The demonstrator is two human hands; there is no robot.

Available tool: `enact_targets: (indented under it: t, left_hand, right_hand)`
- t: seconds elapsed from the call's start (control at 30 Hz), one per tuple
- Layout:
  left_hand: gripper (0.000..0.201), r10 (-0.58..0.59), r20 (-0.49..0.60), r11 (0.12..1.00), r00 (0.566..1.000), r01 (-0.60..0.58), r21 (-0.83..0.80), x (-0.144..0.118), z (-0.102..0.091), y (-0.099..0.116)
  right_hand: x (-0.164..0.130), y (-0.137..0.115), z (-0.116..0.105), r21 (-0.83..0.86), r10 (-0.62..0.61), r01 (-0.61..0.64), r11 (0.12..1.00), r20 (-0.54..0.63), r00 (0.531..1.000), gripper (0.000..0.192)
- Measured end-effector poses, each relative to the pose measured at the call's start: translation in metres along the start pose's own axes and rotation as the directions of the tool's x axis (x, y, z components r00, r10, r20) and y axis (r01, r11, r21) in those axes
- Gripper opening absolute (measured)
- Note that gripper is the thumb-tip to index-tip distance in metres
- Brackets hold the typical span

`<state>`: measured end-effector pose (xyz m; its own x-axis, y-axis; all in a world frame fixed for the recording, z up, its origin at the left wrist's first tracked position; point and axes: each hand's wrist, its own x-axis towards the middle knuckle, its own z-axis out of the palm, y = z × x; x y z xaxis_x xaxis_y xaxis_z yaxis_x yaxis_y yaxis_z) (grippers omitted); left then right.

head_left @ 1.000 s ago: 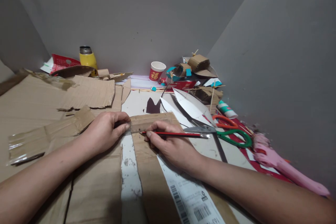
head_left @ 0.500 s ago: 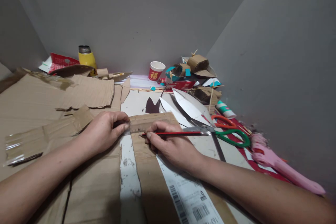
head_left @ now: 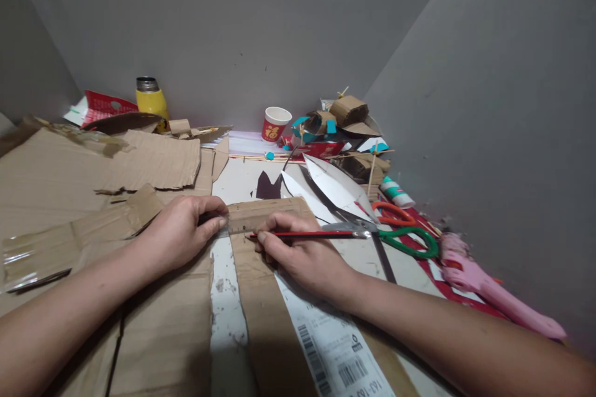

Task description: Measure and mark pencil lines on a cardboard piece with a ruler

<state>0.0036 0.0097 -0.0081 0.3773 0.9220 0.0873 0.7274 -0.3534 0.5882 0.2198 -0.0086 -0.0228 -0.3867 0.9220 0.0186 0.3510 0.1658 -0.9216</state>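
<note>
My left hand [head_left: 186, 231] presses the left end of a clear ruler [head_left: 246, 221] flat across the top of a brown cardboard strip [head_left: 263, 298] that carries a white shipping label [head_left: 333, 353]. A red pencil [head_left: 307, 234] lies nearly level in my right hand [head_left: 298, 251], its tip at the ruler's lower edge. Both forearms reach in from the bottom corners.
Green-handled scissors [head_left: 405, 239] and orange-handled scissors [head_left: 393, 213] lie right of the pencil, with a pink tool [head_left: 488, 291] beyond. White leaf-shaped cutouts [head_left: 338, 189], a paper cup [head_left: 275, 124], a yellow flask [head_left: 149, 98] and cardboard scraps crowd the back. Large cardboard sheets [head_left: 69, 180] cover the left.
The view has drifted slightly; my hands, ruler and pencil stay in the same place on the cardboard strip.
</note>
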Motion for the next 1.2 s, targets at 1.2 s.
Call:
enact_targets:
  t: [1.2]
  left_hand:
    - [0.021, 0.024, -0.015, 0.999, 1.000, -0.024, -0.021, 0.000, 0.000, -0.003]
  right_hand:
    - [0.001, -0.015, -0.009, 0.352, 0.180, -0.169, 0.921, 0.001, 0.984, 0.016]
